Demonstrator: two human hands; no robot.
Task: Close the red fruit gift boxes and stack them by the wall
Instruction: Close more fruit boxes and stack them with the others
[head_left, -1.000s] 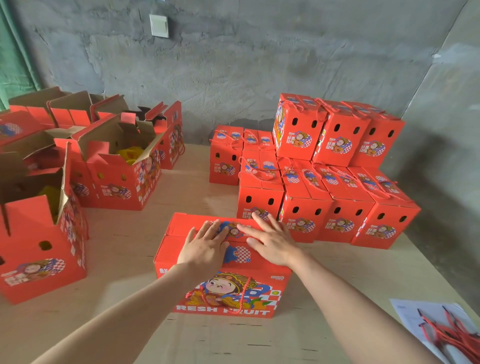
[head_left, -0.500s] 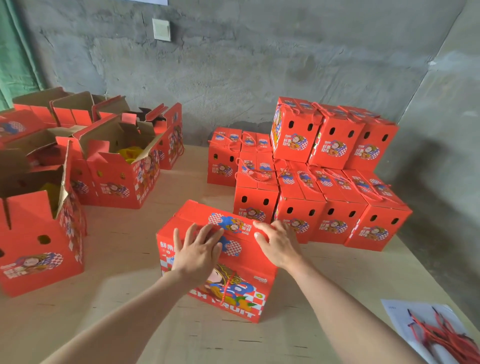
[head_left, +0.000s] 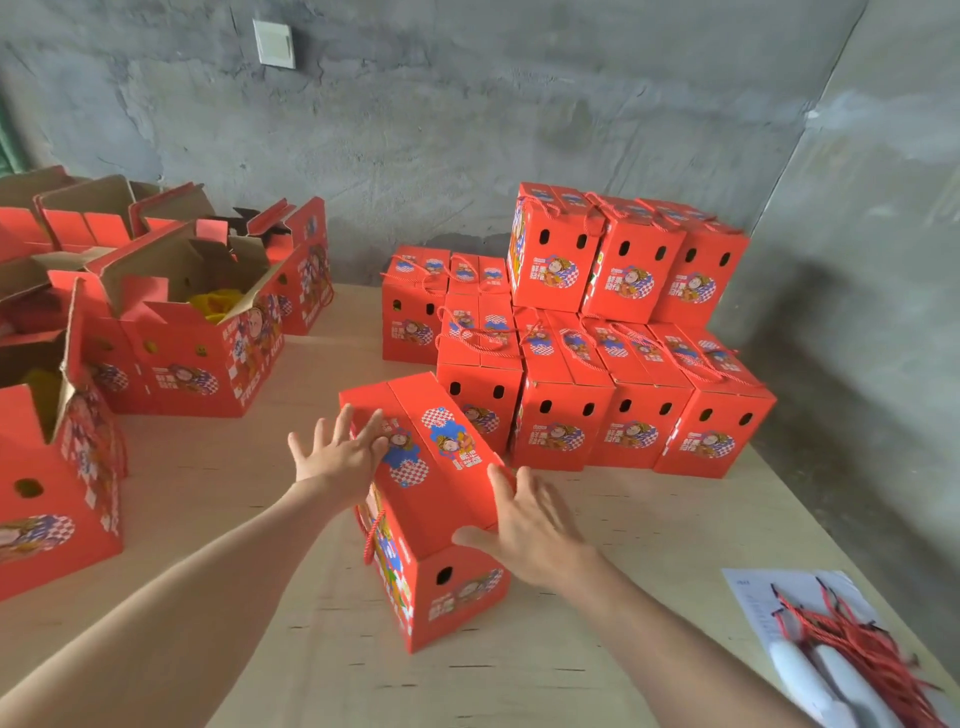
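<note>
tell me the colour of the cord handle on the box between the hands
The cord handle is red, like the box; seen in the head view.

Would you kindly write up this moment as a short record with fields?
Box in hand: closed red gift box on the plywood table, in front of the stack
Left hand: open, fingers spread on the box's far left edge
Right hand: open, fingers straight, on its near right edge
Stack by wall: closed boxes, three on the upper tier
Table's left: open boxes, flaps up
Near right: red cord handles on a paper sheet
</note>
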